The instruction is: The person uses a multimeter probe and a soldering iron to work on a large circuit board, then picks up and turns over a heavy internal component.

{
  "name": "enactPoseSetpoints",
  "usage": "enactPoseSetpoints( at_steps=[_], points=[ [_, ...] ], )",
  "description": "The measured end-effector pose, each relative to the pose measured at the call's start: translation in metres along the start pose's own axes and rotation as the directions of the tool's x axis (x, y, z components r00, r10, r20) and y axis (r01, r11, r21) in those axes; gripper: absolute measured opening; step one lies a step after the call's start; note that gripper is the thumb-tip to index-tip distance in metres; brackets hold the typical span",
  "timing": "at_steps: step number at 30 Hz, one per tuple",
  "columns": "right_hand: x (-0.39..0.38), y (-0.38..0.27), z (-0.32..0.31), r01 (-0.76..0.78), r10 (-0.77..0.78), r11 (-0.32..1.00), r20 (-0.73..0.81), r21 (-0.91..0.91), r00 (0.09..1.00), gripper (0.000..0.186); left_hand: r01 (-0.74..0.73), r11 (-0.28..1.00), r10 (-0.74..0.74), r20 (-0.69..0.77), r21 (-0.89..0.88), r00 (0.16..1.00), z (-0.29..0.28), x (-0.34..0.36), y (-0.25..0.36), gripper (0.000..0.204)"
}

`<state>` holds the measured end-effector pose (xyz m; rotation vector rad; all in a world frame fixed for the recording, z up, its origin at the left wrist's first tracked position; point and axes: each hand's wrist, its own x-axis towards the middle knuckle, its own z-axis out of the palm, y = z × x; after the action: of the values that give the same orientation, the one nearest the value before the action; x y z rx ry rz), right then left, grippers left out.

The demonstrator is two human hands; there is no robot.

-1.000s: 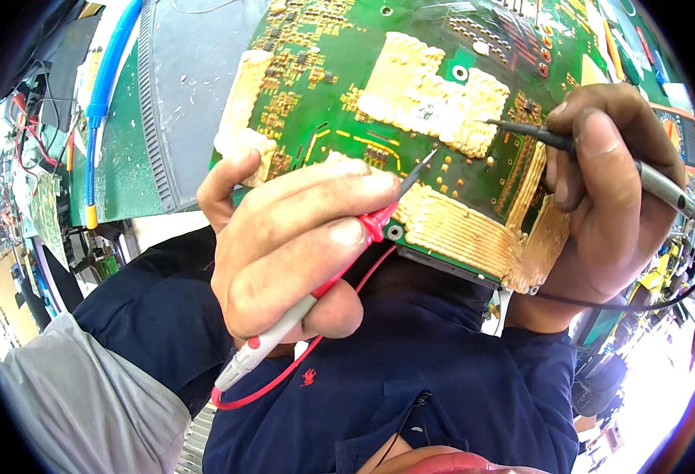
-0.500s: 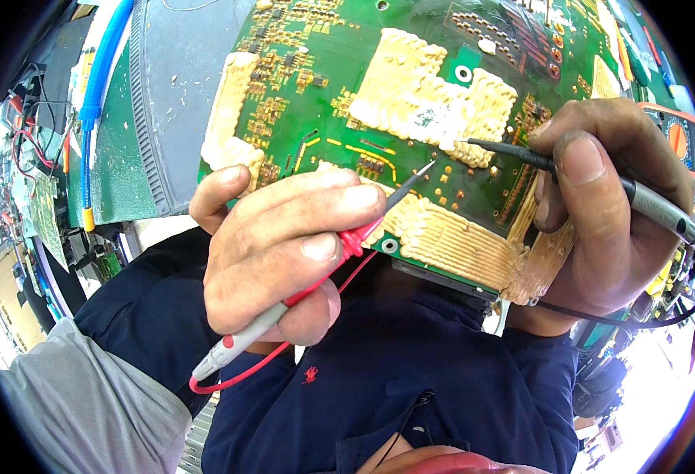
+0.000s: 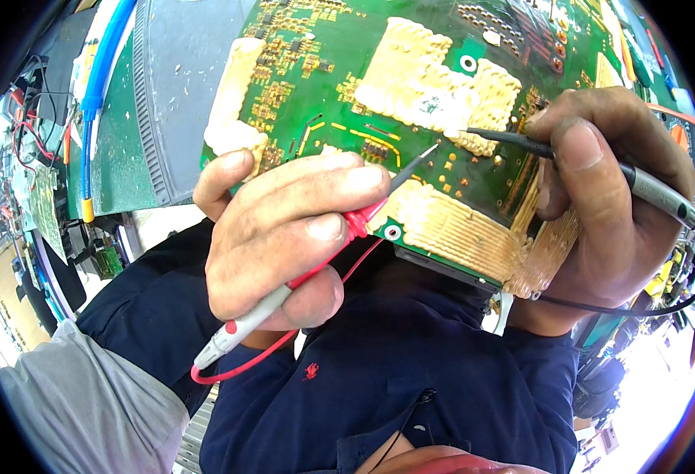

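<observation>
My left hand is closed around a red test probe with a grey handle end, its metal tip pointing up and right over a green circuit board. My right hand pinches a black test probe with a grey rear. Its tip lies at the lower edge of a large cream-coloured ridged compound patch on the board. The red tip sits a little below and left of it, close to small gold pads; whether either tip touches metal I cannot tell. Another ridged cream band runs along the board's near edge.
An orange-dialled multimeter stands at the right, partly behind my right hand. A grey mat and a blue tube lie left of the board. Tangled wires and loose parts crowd the far left.
The board has shifted slightly up and right. The red probe and my left hand moved a little to the right, its tip rising slightly; the black tip dropped back slightly left.
</observation>
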<state>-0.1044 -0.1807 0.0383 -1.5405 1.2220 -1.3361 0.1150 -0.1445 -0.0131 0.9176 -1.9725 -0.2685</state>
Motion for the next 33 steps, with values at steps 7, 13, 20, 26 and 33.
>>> enactPoseSetpoints(
  at_steps=[7, 13, 20, 26, 33],
  points=[
    [-0.002, -0.001, 0.005, -0.084, 0.085, 0.996, -0.123, 0.018, 0.989, 0.021, -0.022, 1.0, 0.022, -0.001, -0.012, 1.0, -0.001, 0.0, -0.001, 0.038],
    [-0.002, 0.0, 0.0, -0.024, 0.026, 0.999, -0.061, 0.022, 0.998, 0.022, 0.003, 1.0, -0.005, -0.054, -0.028, 0.999, 0.004, -0.001, 0.001, 0.039],
    [-0.002, 0.001, -0.001, 0.006, -0.006, 1.0, -0.053, -0.001, 0.999, 0.022, 0.01, 1.0, -0.011, -0.04, -0.011, 0.999, 0.003, 0.0, 0.002, 0.039],
    [-0.003, 0.002, 0.0, 0.027, -0.025, 0.999, -0.049, 0.047, 0.998, 0.022, 0.021, 1.0, -0.021, -0.068, 0.0, 0.997, 0.006, -0.001, 0.004, 0.039],
    [-0.003, 0.004, 0.0, 0.059, -0.058, 0.998, -0.033, 0.033, 0.998, 0.023, 0.038, 0.999, -0.039, -0.144, -0.007, 0.989, 0.012, -0.004, 0.005, 0.039]
  ],
)
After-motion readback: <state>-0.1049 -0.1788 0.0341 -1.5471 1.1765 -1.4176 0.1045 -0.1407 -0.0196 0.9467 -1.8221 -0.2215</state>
